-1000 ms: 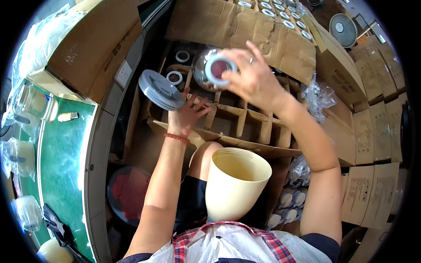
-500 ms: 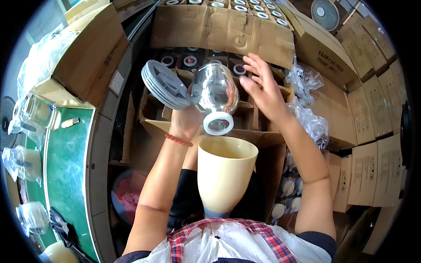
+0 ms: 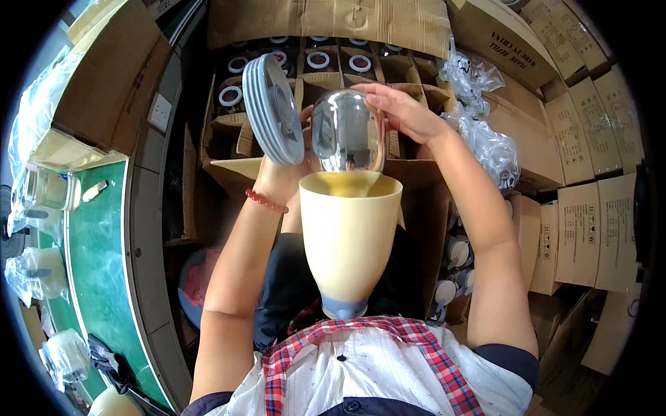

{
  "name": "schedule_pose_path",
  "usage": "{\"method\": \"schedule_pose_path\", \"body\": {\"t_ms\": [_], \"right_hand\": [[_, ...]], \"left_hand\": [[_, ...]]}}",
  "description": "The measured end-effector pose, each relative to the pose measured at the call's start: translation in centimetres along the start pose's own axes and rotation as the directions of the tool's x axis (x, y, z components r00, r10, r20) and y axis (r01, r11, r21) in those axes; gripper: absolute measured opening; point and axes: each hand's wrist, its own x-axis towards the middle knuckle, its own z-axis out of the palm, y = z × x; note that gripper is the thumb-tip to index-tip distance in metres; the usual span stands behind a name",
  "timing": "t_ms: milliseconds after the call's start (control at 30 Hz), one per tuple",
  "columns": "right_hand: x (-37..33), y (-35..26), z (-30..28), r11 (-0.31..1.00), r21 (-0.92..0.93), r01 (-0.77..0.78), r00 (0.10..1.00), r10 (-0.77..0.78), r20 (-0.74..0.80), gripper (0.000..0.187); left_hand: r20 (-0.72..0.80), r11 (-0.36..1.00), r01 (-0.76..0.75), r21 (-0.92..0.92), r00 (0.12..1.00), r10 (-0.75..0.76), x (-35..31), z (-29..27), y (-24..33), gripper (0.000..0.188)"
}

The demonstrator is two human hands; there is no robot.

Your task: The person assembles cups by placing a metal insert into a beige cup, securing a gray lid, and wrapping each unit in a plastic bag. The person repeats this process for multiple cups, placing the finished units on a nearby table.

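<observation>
A silvered glass flask liner (image 3: 348, 128) sits with its lower end inside the mouth of a cream plastic flask body (image 3: 350, 243). That body has a blue-grey end and rests between my thighs, wide mouth up. My right hand (image 3: 408, 115) curves over the liner's right side and top, fingers closed against it. A stack of grey, ridged round plastic pieces (image 3: 267, 114) is in my left hand (image 3: 286, 177), held tilted beside the liner. Most of the left fingers are hidden behind the stack and liner.
Ahead stands a divided carton (image 3: 243, 166) of liners with white rings. Clear plastic bags (image 3: 485, 132) lie to its right, above grey-and-white parts (image 3: 447, 291). Closed cartons (image 3: 576, 229) are stacked at far right. On the left are a green-topped bench (image 3: 104, 243) and a bucket with red cloth (image 3: 198, 277).
The liner has gone from tilted above the flask body to upright in its mouth. My right hand has moved in from the right onto the liner. The grey stack has turned more on edge.
</observation>
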Motion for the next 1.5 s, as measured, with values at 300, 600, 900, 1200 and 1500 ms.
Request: {"method": "schedule_pose_path", "body": {"t_ms": [300,600,900,1200,1500], "right_hand": [[-4.4,-3.0,3.2,0.931,-0.361,-0.056,0.949,0.162,0.270,0.069],[-1.1,-4.1,4.1,0.845,-0.529,0.075,0.761,0.294,0.578,0.049],[-0.3,-5.9,8.4,0.354,-0.902,0.245,0.837,0.392,0.381,0.062],[0.5,-7.1,6.2,0.382,-0.896,0.225,0.895,0.282,0.345,0.076],[1.3,-4.6,3.8,0.712,-0.626,0.317,0.618,0.346,0.706,0.065]], "left_hand": [[-0.315,0.953,-0.141,0.267,0.922,0.224,-4.2,-4.2,1.0,0.050],[-0.573,0.931,-0.225,0.288,0.738,0.356,-5.9,-4.5,2.8,0.038],[-0.342,0.811,-0.304,0.499,0.791,0.507,-4.9,-2.5,3.1,0.038],[-0.242,0.754,-0.376,0.538,0.788,0.565,-5.3,-2.1,2.9,0.043],[-0.262,0.785,-0.413,0.461,0.782,0.565,-5.9,-3.5,2.4,0.043]]}}
